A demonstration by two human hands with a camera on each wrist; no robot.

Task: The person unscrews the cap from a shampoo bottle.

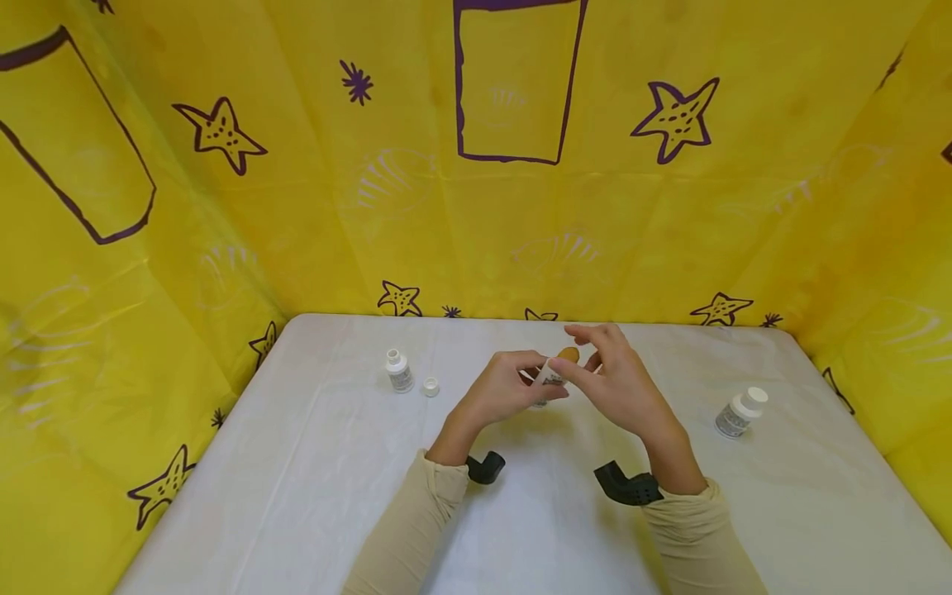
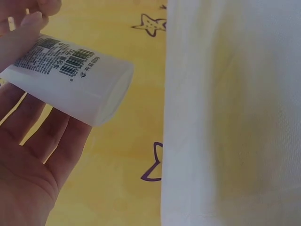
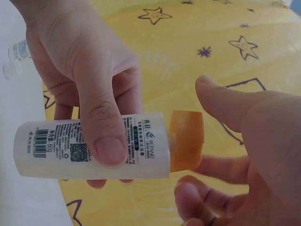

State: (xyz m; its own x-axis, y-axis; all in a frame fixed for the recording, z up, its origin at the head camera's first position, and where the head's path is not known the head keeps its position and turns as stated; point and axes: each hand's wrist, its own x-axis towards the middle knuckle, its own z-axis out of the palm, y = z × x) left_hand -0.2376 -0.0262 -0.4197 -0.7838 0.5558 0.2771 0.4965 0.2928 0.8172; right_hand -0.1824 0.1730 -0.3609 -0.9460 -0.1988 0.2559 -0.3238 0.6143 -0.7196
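In the right wrist view, a white bottle with printed text and a barcode lies sideways in the left hand, whose thumb presses on its label. An orange cap sits at the bottle's end, slightly tilted, with a narrow gap showing beside the bottle. Around the cap, the right hand has its thumb spread away from it; the fingers lie close to its lower edge, and contact is hard to tell. In the head view, both hands hold this work above the table's middle. The bottle's flat base faces the left wrist camera.
A small uncapped white bottle stands on the left of the white-covered table, with a white cap beside it. A capped white bottle stands at the right. Yellow patterned cloth surrounds the table's back and sides.
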